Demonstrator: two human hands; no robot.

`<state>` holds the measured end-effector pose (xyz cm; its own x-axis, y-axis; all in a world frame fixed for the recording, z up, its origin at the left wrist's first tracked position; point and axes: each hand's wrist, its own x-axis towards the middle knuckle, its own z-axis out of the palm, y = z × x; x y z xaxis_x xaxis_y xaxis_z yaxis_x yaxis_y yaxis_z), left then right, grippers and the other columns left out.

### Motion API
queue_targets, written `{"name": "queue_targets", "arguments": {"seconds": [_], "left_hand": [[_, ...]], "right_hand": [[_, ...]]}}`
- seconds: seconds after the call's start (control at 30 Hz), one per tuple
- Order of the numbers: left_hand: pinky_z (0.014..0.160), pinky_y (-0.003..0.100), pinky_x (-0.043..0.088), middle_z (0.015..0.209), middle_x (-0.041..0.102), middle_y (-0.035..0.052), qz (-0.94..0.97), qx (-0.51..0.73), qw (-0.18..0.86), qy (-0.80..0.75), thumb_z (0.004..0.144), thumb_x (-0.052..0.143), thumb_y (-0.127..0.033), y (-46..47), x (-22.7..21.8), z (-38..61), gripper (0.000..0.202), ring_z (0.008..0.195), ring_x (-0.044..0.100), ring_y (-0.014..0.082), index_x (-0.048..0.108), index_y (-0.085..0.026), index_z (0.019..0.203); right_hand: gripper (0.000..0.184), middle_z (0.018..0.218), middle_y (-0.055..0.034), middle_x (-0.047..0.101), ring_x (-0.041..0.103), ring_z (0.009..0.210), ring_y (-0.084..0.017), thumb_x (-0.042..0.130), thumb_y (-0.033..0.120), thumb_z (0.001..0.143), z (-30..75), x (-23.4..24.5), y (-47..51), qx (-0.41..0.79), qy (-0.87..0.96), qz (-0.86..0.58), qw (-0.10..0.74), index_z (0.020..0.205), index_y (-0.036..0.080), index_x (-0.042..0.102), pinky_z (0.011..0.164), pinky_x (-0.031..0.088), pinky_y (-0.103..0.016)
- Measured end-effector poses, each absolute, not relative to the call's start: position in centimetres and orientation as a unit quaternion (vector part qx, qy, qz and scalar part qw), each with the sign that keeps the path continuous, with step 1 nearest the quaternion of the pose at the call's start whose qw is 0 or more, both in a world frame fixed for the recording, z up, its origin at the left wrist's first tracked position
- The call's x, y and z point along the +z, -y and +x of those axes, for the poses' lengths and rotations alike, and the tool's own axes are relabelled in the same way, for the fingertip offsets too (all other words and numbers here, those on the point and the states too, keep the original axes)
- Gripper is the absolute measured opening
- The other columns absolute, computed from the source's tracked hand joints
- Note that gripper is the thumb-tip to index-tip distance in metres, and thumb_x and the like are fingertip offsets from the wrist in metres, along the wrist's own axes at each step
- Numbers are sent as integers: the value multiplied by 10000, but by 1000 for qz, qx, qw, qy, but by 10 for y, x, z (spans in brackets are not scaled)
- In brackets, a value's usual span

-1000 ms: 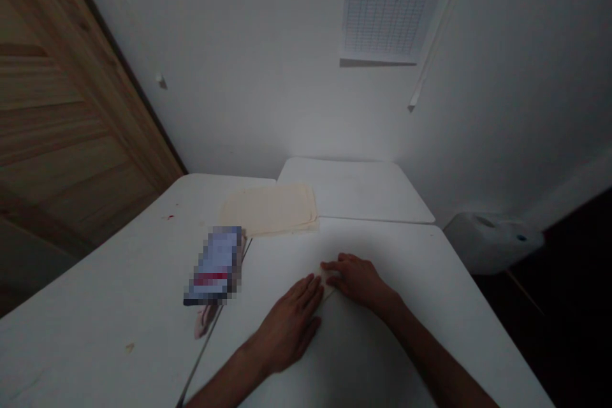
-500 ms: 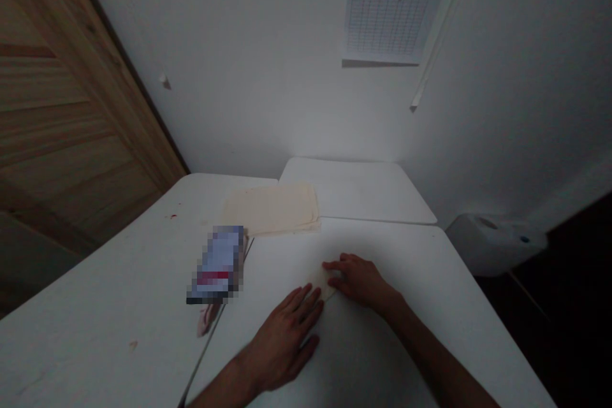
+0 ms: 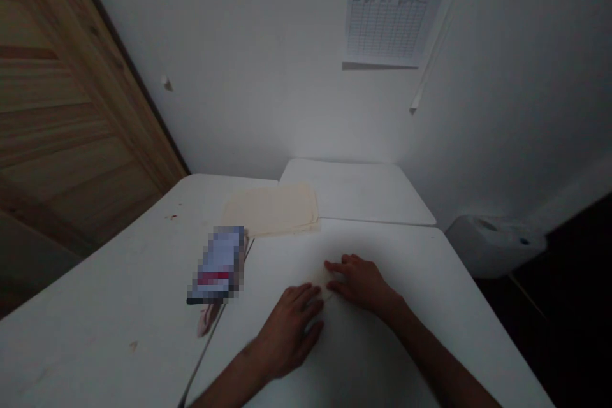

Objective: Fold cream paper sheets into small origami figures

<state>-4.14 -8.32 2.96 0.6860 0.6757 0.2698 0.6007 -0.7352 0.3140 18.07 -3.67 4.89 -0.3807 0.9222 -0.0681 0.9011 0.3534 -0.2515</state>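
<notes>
Touching a limp-looking sheet (image 3: 322, 278) well inside the desk's (image 3: 421, 287) right edge, left hand (image 3: 285, 333) and right hand (image 3: 361, 283) spread loosely, gripping nothing; best lift a corner.

The white table (image 3: 392, 357) carries pale sheets (image 3: 270, 210) at the far side, a pinkish cloth (image 3: 206, 322) and scrap (image 3: 133, 346) on the left, and a small pale piece (image 3: 323, 276) centrally.

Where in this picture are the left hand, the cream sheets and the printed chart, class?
Left hand (image 3: 285, 331): head view, on the back of the hand.
Cream sheets (image 3: 270, 209): head view, middle of the top sheet.
Printed chart (image 3: 388, 29): head view, middle of its grid.
</notes>
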Motion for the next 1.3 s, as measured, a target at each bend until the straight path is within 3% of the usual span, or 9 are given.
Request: {"name": "queue_targets", "arguments": {"seconds": [0.23,0.67,0.87,1.03,1.3], "left_hand": [[972,481,470,1351,500,128,906,202,76,-363,922,447,-215,71,22,-29,319,1159,497,276,550,-182,1221],[986,505,453,1377,495,97,914,189,72,-352,907,479,-226,81,19,-44,336,1254,443,302,598,-238,1221],[968,485,468,1304,562,78,902,200,89,-372,883,503,-226,74,23,-35,258,1177,489,285,684,-240,1068],[936,479,488,1243,601,69,896,225,98,-371,874,505,-205,72,24,-31,233,1115,515,272,710,-240,978],[886,409,503,1150,632,52,884,243,125,-379,871,529,-176,62,21,-27,180,1032,540,233,694,-218,811]], "right_hand": [[480,1102,-80,601,551,1041,-232,511,487,893,179,47,43,133,810,-569,55,1342,317,488,866,410,-326],[428,1066,-55,590,549,1000,-204,515,450,904,180,35,44,112,811,-569,77,1313,323,518,869,415,-303],[355,1018,-58,594,548,942,-197,421,406,959,177,31,49,68,828,-551,82,1279,313,544,817,426,-297],[321,940,-54,596,538,887,-188,357,376,987,181,32,60,38,829,-554,64,1146,299,625,765,414,-284],[309,930,-56,605,547,862,-192,364,348,979,192,24,82,32,817,-570,82,1105,295,641,751,407,-289]]}}
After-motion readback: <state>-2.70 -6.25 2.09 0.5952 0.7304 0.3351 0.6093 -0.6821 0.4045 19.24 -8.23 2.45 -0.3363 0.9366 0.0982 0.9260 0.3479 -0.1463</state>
